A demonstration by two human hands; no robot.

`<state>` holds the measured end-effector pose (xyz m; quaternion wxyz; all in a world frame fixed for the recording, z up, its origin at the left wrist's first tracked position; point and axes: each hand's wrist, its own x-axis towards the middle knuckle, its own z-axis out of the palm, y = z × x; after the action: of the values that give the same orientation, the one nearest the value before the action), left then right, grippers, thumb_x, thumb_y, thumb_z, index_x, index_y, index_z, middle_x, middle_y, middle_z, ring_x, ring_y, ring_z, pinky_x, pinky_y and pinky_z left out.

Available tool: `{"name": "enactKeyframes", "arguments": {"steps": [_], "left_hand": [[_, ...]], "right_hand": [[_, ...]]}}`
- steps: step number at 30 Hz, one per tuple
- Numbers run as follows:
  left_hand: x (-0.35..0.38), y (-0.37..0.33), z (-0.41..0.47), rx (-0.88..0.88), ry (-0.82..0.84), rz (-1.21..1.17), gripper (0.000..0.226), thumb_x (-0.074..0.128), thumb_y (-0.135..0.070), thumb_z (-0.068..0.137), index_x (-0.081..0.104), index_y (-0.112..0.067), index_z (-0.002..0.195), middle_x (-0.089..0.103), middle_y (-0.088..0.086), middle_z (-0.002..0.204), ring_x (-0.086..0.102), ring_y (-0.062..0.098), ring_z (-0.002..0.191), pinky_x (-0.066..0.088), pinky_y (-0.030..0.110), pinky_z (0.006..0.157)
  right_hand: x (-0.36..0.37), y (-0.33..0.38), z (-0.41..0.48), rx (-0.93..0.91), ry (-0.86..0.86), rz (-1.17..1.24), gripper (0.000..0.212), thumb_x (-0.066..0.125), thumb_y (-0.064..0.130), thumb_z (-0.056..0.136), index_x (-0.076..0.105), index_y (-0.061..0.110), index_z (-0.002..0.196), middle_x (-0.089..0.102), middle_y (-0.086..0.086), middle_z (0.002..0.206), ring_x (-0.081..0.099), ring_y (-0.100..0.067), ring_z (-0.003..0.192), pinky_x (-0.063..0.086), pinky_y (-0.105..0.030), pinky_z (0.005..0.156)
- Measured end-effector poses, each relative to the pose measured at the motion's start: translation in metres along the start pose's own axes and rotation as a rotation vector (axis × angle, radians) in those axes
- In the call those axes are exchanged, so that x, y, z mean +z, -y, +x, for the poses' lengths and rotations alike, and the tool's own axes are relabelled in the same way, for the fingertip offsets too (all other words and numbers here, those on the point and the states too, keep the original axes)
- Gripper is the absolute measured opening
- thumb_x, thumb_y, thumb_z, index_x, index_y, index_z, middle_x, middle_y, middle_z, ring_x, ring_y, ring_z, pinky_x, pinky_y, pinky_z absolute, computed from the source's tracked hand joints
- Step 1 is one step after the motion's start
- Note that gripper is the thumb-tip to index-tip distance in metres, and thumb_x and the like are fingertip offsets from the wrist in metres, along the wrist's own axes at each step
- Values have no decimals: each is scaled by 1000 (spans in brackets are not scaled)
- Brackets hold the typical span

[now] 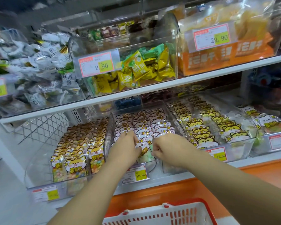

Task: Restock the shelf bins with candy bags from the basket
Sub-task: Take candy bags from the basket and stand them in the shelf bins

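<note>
Head view: the left hand's fingers (135, 143) curl onto the left edge of a clear plastic candy bag (143, 147) with a white-and-pink cartoon cat header, and grip it there. The right hand's fingers (155, 150) are tightly curled against the bag's right edge; whether they pinch it cannot be told. The left hand (126, 144) and right hand (168, 146) sit close together, with the candy bag upright between them, its pale green and white sweets showing below the header.

The bag stands at the front of the middle clear plastic bin (107, 137) on the lower shelf, ahead of rows of matching pink-headed bags. A red-and-yellow price tag reading 16.80 (136, 174) hangs on this bin's front. Just beside it on the left, a clear bin holds brown-and-yellow cat bags (76, 159); on the right, another holds yellow cat bags (201, 132). Above the white shelf board (136, 93), a clear bin contains yellow and green wrapped sweets (136, 70).

Both bare forearms stretch forward over a white-and-red plastic basket (193, 202) at the bottom edge.
</note>
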<state>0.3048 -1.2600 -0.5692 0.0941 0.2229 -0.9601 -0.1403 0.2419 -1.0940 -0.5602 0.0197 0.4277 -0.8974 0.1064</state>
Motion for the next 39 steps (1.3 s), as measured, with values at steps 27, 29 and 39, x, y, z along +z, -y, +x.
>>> {"name": "enactKeyframes", "arguments": {"steps": [27, 29, 39], "left_hand": [[27, 19, 22, 25, 68, 24, 43, 76, -21, 83, 54, -19, 120, 63, 5, 118, 60, 23, 103, 46, 31, 79], [25, 22, 20, 13, 80, 19, 42, 77, -24, 83, 54, -20, 118, 63, 3, 116, 58, 21, 97, 42, 29, 74], [15, 21, 17, -25, 174, 1, 45, 77, -29, 85, 57, -18, 124, 62, 2, 115, 56, 19, 97, 42, 26, 79]], "right_hand": [[16, -8, 6, 181, 362, 9, 62, 27, 69, 96, 62, 20, 112, 63, -8, 120, 57, -28, 112, 48, -41, 94], [13, -9, 4, 169, 326, -13, 59, 32, 69, 95, 59, 21, 115, 63, -6, 117, 57, -27, 111, 50, -39, 91], [27, -11, -10, 176, 240, -59, 82, 32, 83, 86, 42, 18, 134, 62, -6, 120, 60, -30, 109, 51, -42, 83]]}}
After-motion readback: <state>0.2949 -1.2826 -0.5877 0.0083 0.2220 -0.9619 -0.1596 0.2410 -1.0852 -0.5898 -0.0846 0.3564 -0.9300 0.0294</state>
